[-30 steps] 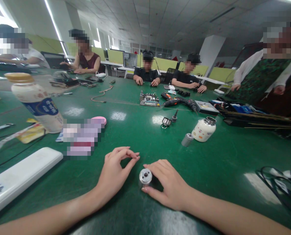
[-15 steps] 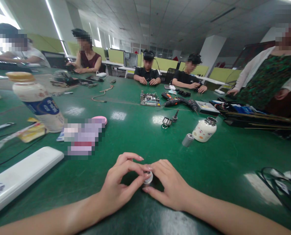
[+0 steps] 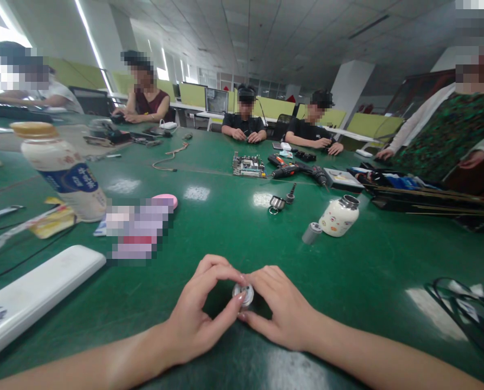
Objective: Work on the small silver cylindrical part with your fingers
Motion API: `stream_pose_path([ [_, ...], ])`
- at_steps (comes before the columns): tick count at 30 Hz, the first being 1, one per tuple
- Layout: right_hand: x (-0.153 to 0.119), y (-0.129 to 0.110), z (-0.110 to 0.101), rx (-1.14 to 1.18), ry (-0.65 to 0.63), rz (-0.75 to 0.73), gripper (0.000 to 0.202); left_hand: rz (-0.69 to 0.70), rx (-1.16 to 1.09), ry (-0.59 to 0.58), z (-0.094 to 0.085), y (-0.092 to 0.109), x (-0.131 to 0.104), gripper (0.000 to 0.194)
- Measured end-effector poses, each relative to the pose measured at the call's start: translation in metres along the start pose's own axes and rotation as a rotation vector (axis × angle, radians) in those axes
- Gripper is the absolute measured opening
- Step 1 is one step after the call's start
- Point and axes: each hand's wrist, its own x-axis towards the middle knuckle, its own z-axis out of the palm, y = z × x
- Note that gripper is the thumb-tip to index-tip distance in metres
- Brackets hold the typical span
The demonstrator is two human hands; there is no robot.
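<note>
Low over the table in front of me is a small round silvery cylinder (image 3: 249, 296), its top facing up with a dark spot at the centre. My right hand (image 3: 284, 309) is closed round its side, thumb in front and fingers behind. From the left, my left hand (image 3: 201, 303) pinches at the rim of its top with thumb and forefinger. Fingers hide most of the cylinder's side. Farther off to the right, a grey cylinder (image 3: 312, 233) stands beside a cream thermos bottle (image 3: 340, 216) with its lid off.
A metal ring-handled cap (image 3: 276, 203) and a small dark spout-like part (image 3: 291, 194) lie ahead. Beyond are a circuit board (image 3: 249, 165) and power drills (image 3: 290, 169). At left are a drink bottle (image 3: 73, 179) and a long white case (image 3: 38, 295); cables (image 3: 465, 303) lie right.
My left thumb and forefinger have spread apart across the cylinder's top, showing more of it. The other left fingers have curled in. My right hand stays in nearly the same place.
</note>
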Motion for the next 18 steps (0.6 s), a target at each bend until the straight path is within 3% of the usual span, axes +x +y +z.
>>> stream_pose_path([
  [6,0.0,0.001,0.002,-0.007,0.024,-0.011,0.03,-0.075,-0.045,0.011,0.0,0.001,0.003,0.02],
  [12,-0.001,0.003,0.004,-0.025,0.041,-0.037,0.03,-0.041,-0.069,0.019,0.003,0.002,0.0,0.023],
  [16,-0.001,0.002,0.002,-0.016,0.023,-0.02,0.035,-0.035,-0.047,0.184,0.001,-0.005,0.001,0.021],
  [18,-0.001,0.002,0.001,-0.014,0.018,-0.012,0.038,-0.109,0.051,0.278,-0.003,-0.012,0.002,0.016],
])
